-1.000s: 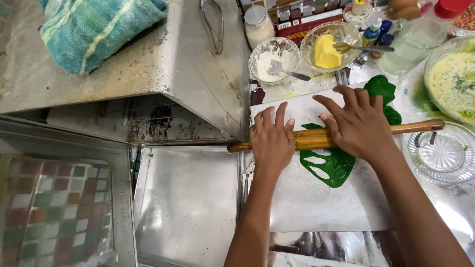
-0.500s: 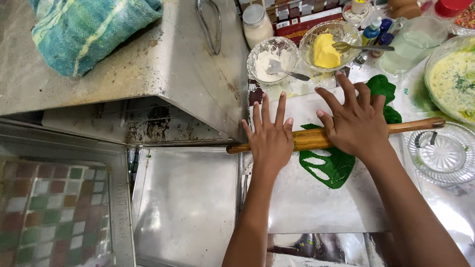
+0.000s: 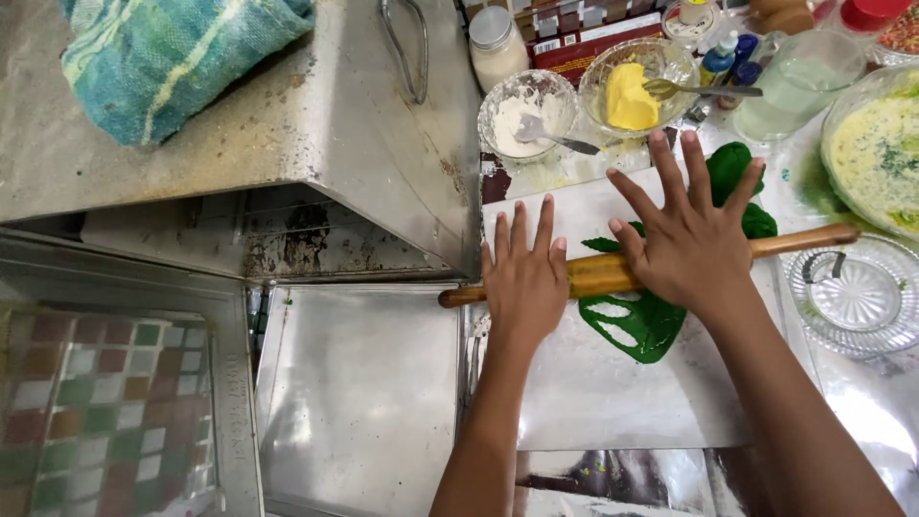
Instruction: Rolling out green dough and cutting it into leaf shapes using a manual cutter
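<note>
From my remote seat I saw both hands flat on a wooden rolling pin (image 3: 613,273) that lay across the work sheet (image 3: 593,402), slanting from the lower left up toward three o'clock. The left hand (image 3: 524,278) pressed palm-down on the pin's left part, fingers spread and pointing to twelve o'clock, gripping nothing. The right hand (image 3: 691,244) lay open over the pin's middle, fingers splayed the same way. Under the pin sat green dough (image 3: 643,325), its cut-out leaf shape showing at six o'clock of the right hand, more green showing at one o'clock past the fingertips. At twelve o'clock stood a glass bowl of white flour (image 3: 526,120) with a spoon and a bowl of yellow butter (image 3: 637,81). An empty ridged glass dish (image 3: 852,292) sat at three o'clock. A teal cloth (image 3: 172,53) lay at ten o'clock.
</note>
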